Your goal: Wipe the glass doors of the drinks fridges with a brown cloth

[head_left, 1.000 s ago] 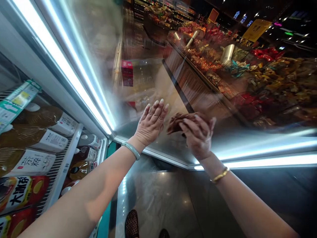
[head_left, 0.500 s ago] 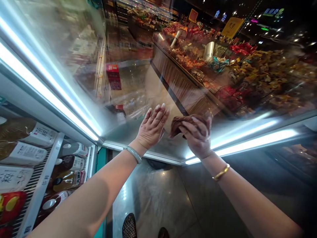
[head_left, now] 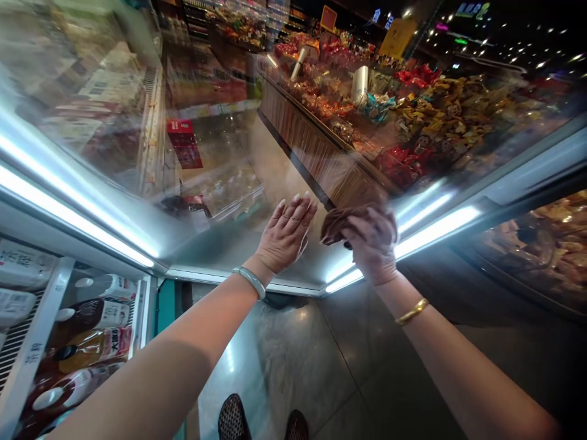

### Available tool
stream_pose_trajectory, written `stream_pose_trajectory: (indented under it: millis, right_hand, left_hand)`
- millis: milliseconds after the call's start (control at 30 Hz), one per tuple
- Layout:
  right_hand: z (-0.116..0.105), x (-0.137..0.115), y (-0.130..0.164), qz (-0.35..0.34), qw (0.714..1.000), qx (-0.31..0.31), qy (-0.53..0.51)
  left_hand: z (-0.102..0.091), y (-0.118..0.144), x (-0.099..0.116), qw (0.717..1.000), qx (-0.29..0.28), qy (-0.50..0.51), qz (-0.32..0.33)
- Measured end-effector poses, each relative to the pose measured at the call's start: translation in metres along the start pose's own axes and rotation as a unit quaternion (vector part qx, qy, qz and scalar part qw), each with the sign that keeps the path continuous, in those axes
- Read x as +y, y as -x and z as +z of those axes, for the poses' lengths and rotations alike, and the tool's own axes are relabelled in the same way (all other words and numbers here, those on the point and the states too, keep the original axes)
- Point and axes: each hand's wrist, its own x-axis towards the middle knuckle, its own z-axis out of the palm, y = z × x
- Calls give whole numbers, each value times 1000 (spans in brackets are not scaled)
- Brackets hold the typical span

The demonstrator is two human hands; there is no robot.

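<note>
the brown cloth (head_left: 342, 223) is bunched under the right hand (head_left: 373, 244), pressed against the glass door (head_left: 220, 153) near its lower edge. fingers are curled over the wad, so that hand is closed on the cloth and nothing else. the left hand (head_left: 287, 235) sits just left of the cloth, flat on the same pane, fingers spread and straight, holding nothing, seemingly just bracing the door.

if you ask me, the way to do this well is to keep that flat hand steady so the door doesn't swing, and work the cloth in overlapping passes with even pressure, refolding to a clean face now and then. the glass is full of reflections, so smears would be hard to spot.

below the cloth runs the lit door frame (head_left: 413, 235), bright strips along the edge. further left of the cloth, past the frame, an open cooler shelf (head_left: 32, 348) holds bottles (head_left: 87, 345) lying on their sides. straight down from the cloth are the person's shoes (head_left: 233, 418) on a shiny floor (head_left: 293, 360). nothing sits between the cloth and the glass.
</note>
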Motion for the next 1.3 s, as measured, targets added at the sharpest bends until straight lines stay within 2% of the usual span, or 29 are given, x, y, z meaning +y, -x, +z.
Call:
stream_pose_trajectory:
  millis: [67, 133, 200, 300, 367, 433, 500, 567, 633, 700, 800, 867, 900, 967, 1067, 1100, 1133, 1200, 1267, 1300]
  right_hand:
    - [2, 3, -17, 66, 996, 57, 24]
    - [12, -12, -32, 116, 988, 96, 25]
    - [24, -33, -35, 122, 988, 98, 5]
    - [26, -51, -14, 104, 993, 58, -18]
    - [15, -49, 1, 126, 991, 40, -14]
    - [4, -41, 3, 166, 984, 58, -14]
    - [1, -36, -8, 198, 975, 94, -21]
    - [8, -38, -21, 211, 970, 119, -24]
    - [18, -46, -21, 190, 974, 118, -28]
    - [23, -51, -2, 141, 986, 83, -46]
    - [13, -42, 42, 74, 995, -24, -67]
    - [2, -26, 58, 59, 995, -61, -51]
    - [-1, -19, 57, 61, 996, -54, -40]
    - [3, -15, 41, 100, 995, 11, -24]
    - [29, -40, 7, 204, 969, 127, -48]
    - [37, -53, 2, 204, 969, 122, -65]
    - [44, -66, 2, 179, 976, 96, -75]
    - [49, -83, 16, 86, 992, 14, -94]
    - [40, -82, 41, 10, 993, -47, -105]
    - [33, -75, 52, -6, 992, -59, -110]
  left_hand:
    - [3, -14, 5, 1000, 3, 15, -6]
    - [5, -24, 8, 999, 12, 28, -18]
    - [7, -24, 11, 998, 23, 37, -40]
    - [9, -12, 19, 999, 11, 39, -29]
    - [10, -6, 26, 999, -14, 42, 12]
    - [12, -7, 33, 998, -27, 43, 40]
    - [14, -14, 39, 999, -16, 36, 34]
    - [15, -20, 40, 1000, 4, 23, 18]
    - [15, -18, 39, 1000, 8, 14, 2]
    - [14, -6, 36, 1000, -6, 10, -4]
    - [11, 22, 32, 999, -40, 5, 6]
    - [9, 35, 28, 998, -58, 9, 6]
    - [8, 39, 25, 998, -60, 12, -1]
    - [6, 42, 17, 998, -58, 17, -22]
    - [2, 42, 2, 997, -50, 13, -48]
    - [0, 43, -2, 997, -49, 10, -50]
    - [-1, 45, -4, 998, -48, 6, -50]
    - [-2, 50, -5, 998, -48, 1, -45]
    - [-1, 57, -1, 997, -54, 4, -48]
    - [1, 60, 2, 997, -60, 6, -53]
